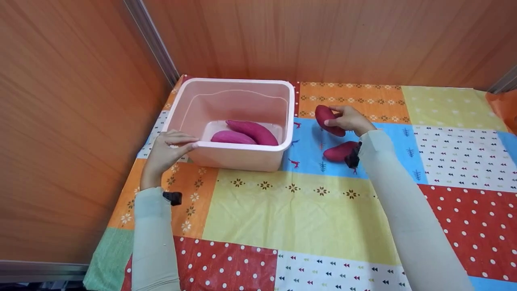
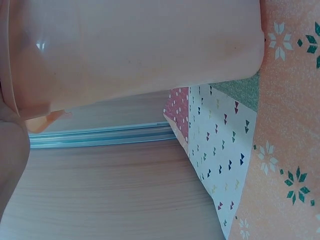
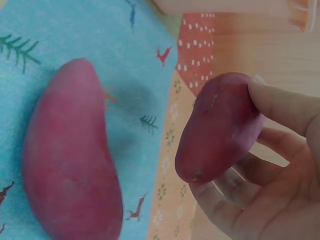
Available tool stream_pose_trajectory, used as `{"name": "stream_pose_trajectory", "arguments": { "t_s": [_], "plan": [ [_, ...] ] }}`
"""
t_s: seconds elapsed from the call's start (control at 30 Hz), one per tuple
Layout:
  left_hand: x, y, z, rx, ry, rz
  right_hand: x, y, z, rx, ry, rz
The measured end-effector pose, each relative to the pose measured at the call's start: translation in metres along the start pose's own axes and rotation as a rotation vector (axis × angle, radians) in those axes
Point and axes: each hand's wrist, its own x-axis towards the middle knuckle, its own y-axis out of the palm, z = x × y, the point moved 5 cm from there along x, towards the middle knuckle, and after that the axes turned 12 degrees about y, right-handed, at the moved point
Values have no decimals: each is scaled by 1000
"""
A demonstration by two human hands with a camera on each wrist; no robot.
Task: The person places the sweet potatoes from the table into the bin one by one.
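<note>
My right hand (image 1: 350, 120) pinches a reddish-purple sweet potato (image 1: 328, 121) between thumb and fingers, to the right of a pink plastic bin (image 1: 238, 159). The right wrist view shows this held sweet potato (image 3: 220, 127) clear of the cloth. A second sweet potato (image 3: 72, 160) lies on the blue patch close to my right wrist. At the bin's near left corner, my left hand (image 1: 167, 151) grips the rim, fingers over the edge. Inside the bin rest a lighter sweet potato (image 1: 232, 137) and a longer, curved one (image 1: 260, 133), side by side; the near rim partly hides them.
A patchwork-print tablecloth (image 1: 282, 214) covers the table. Wood-grain panels stand behind (image 1: 323, 40) and at the left (image 1: 72, 121), joined by a metal strip (image 1: 155, 40). Something orange (image 1: 503, 107) shows at the far right edge.
</note>
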Motion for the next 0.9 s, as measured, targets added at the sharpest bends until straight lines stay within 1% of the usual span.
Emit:
{"name": "stream_pose_trajectory", "arguments": {
  "t_s": [0.13,0.5,0.6,0.8,0.9],
  "plan": [
    [0,1,1,-4,-19,4,-3,-1,4,-29,7,9],
    [-1,1,4,-10,-53,19,-19,0,18,-105,-20,34],
    [-1,1,3,-12,-45,17,-22,0,22,-113,-30,45],
    [0,0,0,-21,6,7,-27,-2,32,-146,-54,53],
    [0,0,-1,-24,12,5,-29,-3,37,-155,-56,64]
  ]
}}
